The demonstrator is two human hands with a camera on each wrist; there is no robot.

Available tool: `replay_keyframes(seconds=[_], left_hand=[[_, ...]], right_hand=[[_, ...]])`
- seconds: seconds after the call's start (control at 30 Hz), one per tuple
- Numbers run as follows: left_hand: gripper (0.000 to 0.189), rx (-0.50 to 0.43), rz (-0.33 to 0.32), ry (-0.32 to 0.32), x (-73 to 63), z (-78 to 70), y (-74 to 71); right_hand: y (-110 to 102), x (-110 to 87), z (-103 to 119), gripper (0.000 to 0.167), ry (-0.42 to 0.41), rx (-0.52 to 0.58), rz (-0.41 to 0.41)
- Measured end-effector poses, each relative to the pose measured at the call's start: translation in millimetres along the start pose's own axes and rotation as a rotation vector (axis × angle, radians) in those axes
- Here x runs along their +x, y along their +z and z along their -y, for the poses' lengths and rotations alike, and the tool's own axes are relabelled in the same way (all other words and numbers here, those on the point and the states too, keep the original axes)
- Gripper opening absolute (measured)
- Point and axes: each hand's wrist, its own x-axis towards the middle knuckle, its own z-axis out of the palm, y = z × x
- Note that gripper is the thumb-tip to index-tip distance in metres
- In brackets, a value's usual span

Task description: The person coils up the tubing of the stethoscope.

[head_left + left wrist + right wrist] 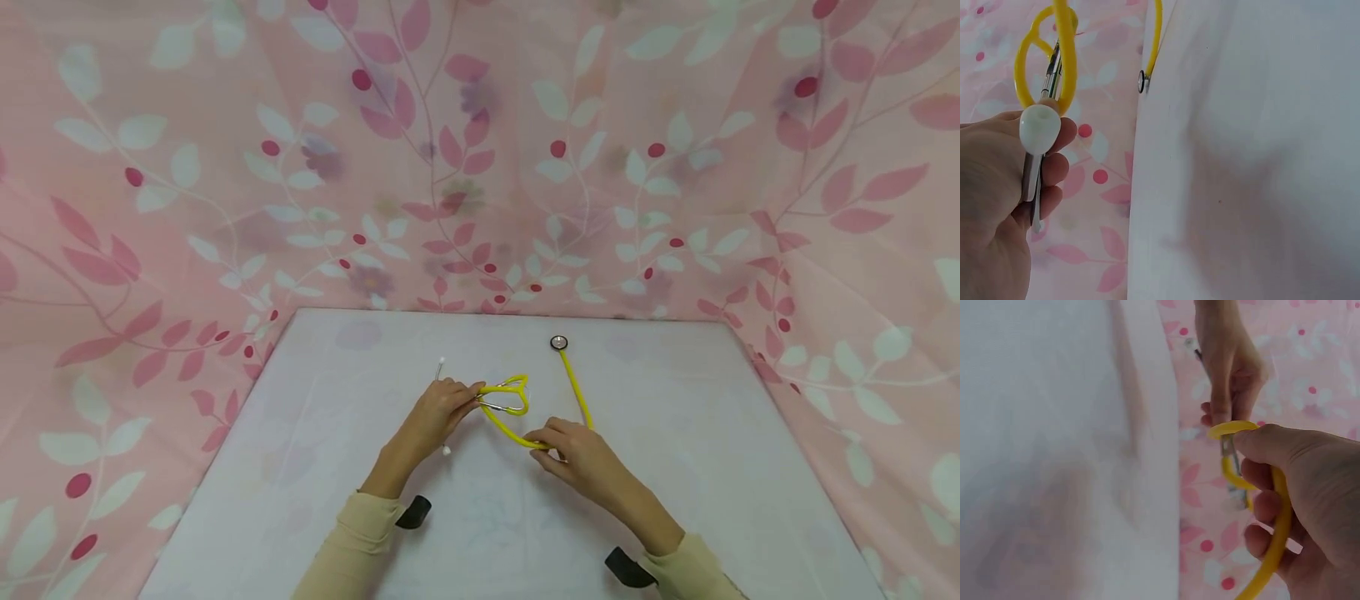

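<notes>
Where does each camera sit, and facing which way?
Head: worn there, forward and down over the table; left hand, right hand, sleeves show.
Left wrist: worn there, facing the gripped ear tubes; only left hand shows.
Right wrist: worn there, facing the gripped yellow tubing; both hands show.
Head and left wrist views share the chest piece.

Soft, even light across the head view, dimmer and greyer wrist views, broad soft-edged shadows over the white tabletop (pixel 1285 69), right of centre in the left wrist view, lower left in the right, metal tubes (pixel 1228 447) slightly blurred.
</notes>
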Motion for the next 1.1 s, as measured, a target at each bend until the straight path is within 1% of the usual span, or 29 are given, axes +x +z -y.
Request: replay_keyframes(seconds=[0.17,0.27,0.37,0.5,0.6,0.7,0.83,0.97,1.1], left_hand=[[0.037,-0.043,0.040,0.012,3.6,-5.1,1.6],[0.037,-0.067,0.079,0.026,5.1,-9.2,2.4],[0.036,-0.094,0.120,0.047,6.0,-14.2,3.8],[0.035,-0.111,0.143,0.093,7.5,-20.1,4.0],[0.036,-0.111,0.146,0.107,7.3,-22.5,3.9],[0.038,-0.121,0.159,0.111,6.4,-22.9,5.5],[0.034,-0.157,0.178,0.128,5.9,-24.7,6.9],[0.031,-0.188,0.188,0.144,6.2,-27.8,6.1],[0.030,-0.207,0.197,0.159,5.5,-29.7,5.4]], right_hand=[[-9,13.9,11,0.023,-0.150,-0.093,-0.097],[-15,26.3,18,0.023,-0.211,-0.111,-0.121],[-22,38.2,20,0.022,-0.243,-0.114,-0.137],[-29,50.1,15,0.021,-0.241,-0.101,-0.163],[-31,53.9,8,0.022,-0.223,-0.088,-0.180],[-32,55.4,0,0.022,-0.213,-0.080,-0.192],[-32,56.9,-7,0.021,-0.191,-0.062,-0.197],[-32,57.4,-15,0.019,-0.166,-0.029,-0.207],[-31,57.5,-22,0.021,-0.134,0.012,-0.199]])
